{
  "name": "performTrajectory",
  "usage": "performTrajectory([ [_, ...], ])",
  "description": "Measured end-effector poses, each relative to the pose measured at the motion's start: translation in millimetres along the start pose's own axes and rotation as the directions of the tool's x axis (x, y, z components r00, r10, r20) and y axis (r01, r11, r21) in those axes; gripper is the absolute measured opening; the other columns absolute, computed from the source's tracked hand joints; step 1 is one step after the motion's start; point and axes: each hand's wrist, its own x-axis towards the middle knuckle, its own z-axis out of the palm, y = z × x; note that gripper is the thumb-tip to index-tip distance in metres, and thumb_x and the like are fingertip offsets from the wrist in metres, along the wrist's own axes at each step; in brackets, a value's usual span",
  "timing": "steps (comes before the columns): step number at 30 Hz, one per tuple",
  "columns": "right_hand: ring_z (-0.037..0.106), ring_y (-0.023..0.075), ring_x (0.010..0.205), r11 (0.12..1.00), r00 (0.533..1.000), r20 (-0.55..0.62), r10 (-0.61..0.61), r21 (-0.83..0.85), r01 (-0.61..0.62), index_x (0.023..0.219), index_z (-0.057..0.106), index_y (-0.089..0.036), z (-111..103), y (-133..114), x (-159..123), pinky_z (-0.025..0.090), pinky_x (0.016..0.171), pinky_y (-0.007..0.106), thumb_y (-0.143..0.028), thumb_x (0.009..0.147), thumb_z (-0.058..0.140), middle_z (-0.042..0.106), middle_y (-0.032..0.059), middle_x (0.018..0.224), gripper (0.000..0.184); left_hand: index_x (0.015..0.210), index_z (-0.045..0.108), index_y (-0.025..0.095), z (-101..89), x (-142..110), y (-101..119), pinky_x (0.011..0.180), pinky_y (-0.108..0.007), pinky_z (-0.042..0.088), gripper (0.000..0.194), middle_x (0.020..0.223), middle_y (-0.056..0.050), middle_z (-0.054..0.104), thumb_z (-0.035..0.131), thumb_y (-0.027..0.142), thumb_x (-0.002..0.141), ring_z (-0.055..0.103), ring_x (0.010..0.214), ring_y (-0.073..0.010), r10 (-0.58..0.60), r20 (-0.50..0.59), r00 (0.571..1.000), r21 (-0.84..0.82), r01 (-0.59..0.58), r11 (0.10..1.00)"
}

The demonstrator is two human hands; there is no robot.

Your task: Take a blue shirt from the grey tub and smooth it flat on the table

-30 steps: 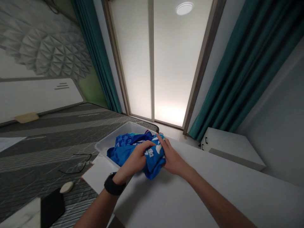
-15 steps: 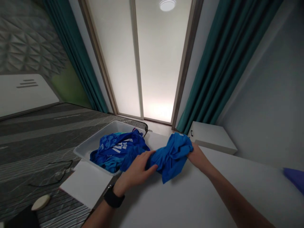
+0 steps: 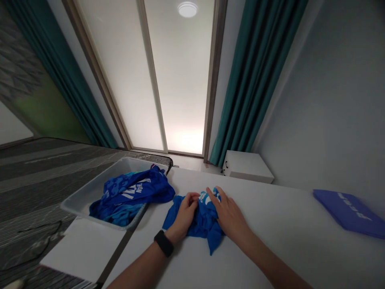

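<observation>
Table (image 3: 270, 241) white, bears blue garment (image 3: 198, 222), crumpled, just beside tray. My left hand (image 3: 184, 212) pinches cloth; my right hand (image 3: 230, 214) lies open, flat on it. Advice: spread from centre outward, keep fabric flat. Grey tray (image 3: 78, 200) holds more blue clothes (image 3: 129, 194), bunched, spilling over rim.

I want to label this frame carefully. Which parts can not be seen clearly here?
All in the head view:
- Crumpled blue cloth on the white table: middle hidden under left hand and right hand.
- White print on flat dark-blue folded cloth: blurred.
- Grey plastic tray: floor hidden by blue garments.
</observation>
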Motion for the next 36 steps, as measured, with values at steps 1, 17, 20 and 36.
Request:
performTrajectory([
  [1, 0.063, 0.0271, 0.104, 0.999, 0.999, -0.003, -0.038, -0.026, 0.038, 0.15, 0.033, -0.031, -1, -6, 1, 0.048, 0.087, 0.04, -0.003, 0.082, 0.051, 0.045, 0.0146, 0.147, 0.076, 0.103, 0.057, 0.025, -1.6, -1, -1, 0.078, -0.033, 0.056, 0.02, 0.092, -0.001, 0.07, 0.046, 0.017, 0.087, 0.068, 0.086, -0.0172, 0.004, -0.055, 0.998, 0.007, -0.003, 1.0],
  [17, 0.066, 0.0259, 0.088, 0.976, 0.969, 0.151, -0.194, -0.066, 0.206, 0.119, 0.065, -0.024, -8, -33, 18, 0.042, 0.079, 0.04, 0.001, 0.084, 0.049, 0.069, 0.0118, 0.12, 0.046, 0.116, 0.058, 0.015, -121.0, 6, 51, 0.088, -0.047, 0.044, 0.036, 0.108, -0.016, 0.062, 0.067, 0.027, 0.083, 0.056, 0.105, -0.035, 0.24, 0.137, 0.961, 0.989, -0.148, 0.026],
  [20, 0.066, 0.0277, 0.094, 0.984, 0.956, 0.235, -0.173, -0.008, 0.18, 0.122, 0.064, -0.022, -11, -39, 22, 0.041, 0.083, 0.04, -0.007, 0.083, 0.056, 0.067, 0.0139, 0.121, 0.042, 0.114, 0.057, 0.018, -144.5, 15, 51, 0.087, -0.042, 0.045, 0.032, 0.109, -0.015, 0.065, 0.066, 0.023, 0.083, 0.058, 0.109, -0.0329, 0.113, 0.08, 0.99, 0.996, -0.083, 0.019],
  [36, 0.062, 0.0369, 0.106, 0.991, 0.953, 0.27, -0.135, 0.03, 0.132, 0.137, 0.055, -0.02, -6, -49, 20, 0.04, 0.092, 0.051, -0.053, 0.093, 0.048, 0.055, 0.0211, 0.138, 0.055, 0.116, 0.063, 0.017, -222.2, 16, 65, 0.084, -0.037, 0.046, 0.036, 0.114, -0.012, 0.066, 0.042, 0.009, 0.088, 0.06, 0.108, -0.0283, -0.017, -0.125, 0.992, 0.992, 0.125, -0.003],
])
